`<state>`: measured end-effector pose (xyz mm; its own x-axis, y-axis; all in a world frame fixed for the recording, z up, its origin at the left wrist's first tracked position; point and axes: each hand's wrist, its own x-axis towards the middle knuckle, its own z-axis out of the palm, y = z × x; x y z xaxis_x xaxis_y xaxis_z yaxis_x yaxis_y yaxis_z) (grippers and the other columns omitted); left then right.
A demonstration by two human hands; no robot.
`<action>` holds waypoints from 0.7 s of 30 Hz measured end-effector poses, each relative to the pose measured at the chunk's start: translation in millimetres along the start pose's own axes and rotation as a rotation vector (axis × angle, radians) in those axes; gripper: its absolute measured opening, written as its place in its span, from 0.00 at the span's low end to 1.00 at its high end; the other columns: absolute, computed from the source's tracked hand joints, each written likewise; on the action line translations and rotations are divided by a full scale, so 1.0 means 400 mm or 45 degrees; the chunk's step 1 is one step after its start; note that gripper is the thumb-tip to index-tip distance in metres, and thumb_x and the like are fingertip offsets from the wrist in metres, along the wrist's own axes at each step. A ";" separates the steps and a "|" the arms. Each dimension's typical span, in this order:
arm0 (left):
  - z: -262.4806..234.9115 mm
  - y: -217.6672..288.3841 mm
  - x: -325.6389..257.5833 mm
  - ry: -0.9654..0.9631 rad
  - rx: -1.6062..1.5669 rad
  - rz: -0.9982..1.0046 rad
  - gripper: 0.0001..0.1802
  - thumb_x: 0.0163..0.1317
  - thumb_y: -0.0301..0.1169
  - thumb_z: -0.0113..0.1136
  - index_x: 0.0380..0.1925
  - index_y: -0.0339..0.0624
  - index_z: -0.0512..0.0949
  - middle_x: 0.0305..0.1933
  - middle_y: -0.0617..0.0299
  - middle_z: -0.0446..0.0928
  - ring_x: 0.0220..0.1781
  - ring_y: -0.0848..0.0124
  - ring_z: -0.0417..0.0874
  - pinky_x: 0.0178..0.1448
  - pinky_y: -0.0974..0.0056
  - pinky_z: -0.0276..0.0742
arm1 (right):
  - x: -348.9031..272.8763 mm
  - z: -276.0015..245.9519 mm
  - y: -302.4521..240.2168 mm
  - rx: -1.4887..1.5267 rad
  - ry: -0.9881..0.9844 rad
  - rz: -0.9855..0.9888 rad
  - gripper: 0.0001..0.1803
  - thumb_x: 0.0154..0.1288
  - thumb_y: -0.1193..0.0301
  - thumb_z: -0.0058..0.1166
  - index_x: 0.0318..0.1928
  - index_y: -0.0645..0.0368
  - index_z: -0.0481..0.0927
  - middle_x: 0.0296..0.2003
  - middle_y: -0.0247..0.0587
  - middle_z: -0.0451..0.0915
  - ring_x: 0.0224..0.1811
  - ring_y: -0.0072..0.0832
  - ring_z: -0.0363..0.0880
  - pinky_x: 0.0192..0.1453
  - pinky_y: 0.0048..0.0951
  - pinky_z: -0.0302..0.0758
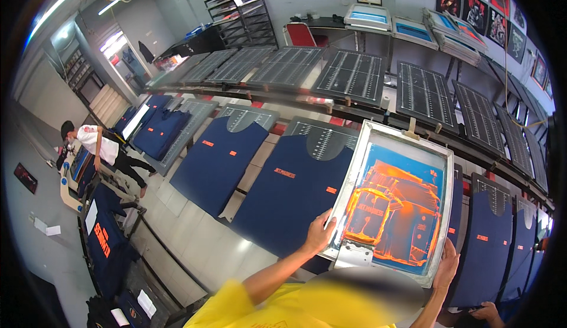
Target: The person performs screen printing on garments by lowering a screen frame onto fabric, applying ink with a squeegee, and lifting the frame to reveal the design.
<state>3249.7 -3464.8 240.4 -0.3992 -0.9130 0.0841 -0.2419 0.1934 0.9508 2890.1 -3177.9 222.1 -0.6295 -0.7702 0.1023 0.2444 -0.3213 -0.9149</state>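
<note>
A silk-screen frame [449,198] with a pale metal rim is held up tilted in front of me. Bright orange ink [378,237] is smeared over its blue mesh [378,157]. My left hand [322,233] grips the frame's left edge, fingers wrapped on the rim. On the lower right edge, my right hand [447,265] is closed round the rim. A grey metal plate [355,253] lies at the frame's lower left corner. Beside and partly behind the frame, a navy shirt [277,198] with small orange prints lies flat on a grey board [322,130].
More navy shirts [215,162] lie on boards to both sides. Dark marked boards [351,77] line the table beyond. Screens [369,18] are stacked at the back. Another person [97,142] stands far left. Someone's hand [487,313] shows at the lower right.
</note>
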 end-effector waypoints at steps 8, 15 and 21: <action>-0.400 -0.089 0.060 -0.049 -0.230 -0.018 0.21 0.75 0.31 0.50 0.62 0.28 0.73 0.54 0.55 0.82 0.53 0.75 0.80 0.58 0.68 0.73 | -0.012 0.424 0.133 0.026 0.099 0.046 0.36 0.78 0.51 0.41 0.68 0.72 0.67 0.70 0.52 0.67 0.74 0.39 0.63 0.79 0.42 0.56; -0.667 -0.194 0.166 0.038 -0.012 -0.228 0.25 0.73 0.37 0.54 0.59 0.23 0.74 0.48 0.52 0.84 0.51 0.69 0.82 0.58 0.65 0.74 | 0.001 0.681 0.277 -0.028 0.171 0.090 0.35 0.77 0.50 0.43 0.67 0.71 0.69 0.69 0.53 0.69 0.73 0.39 0.65 0.78 0.41 0.57; -0.734 -0.218 0.254 0.042 0.040 -0.166 0.26 0.73 0.37 0.50 0.59 0.23 0.74 0.55 0.46 0.82 0.59 0.63 0.81 0.64 0.62 0.71 | 0.049 0.756 0.320 -0.150 0.157 0.068 0.39 0.77 0.47 0.43 0.69 0.72 0.66 0.69 0.55 0.68 0.73 0.39 0.64 0.78 0.39 0.56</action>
<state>3489.8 -3679.6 253.5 -0.3332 -0.9424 -0.0295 -0.3178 0.0828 0.9445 3132.1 -3400.8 225.1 -0.7051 -0.7090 0.0102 0.1964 -0.2091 -0.9580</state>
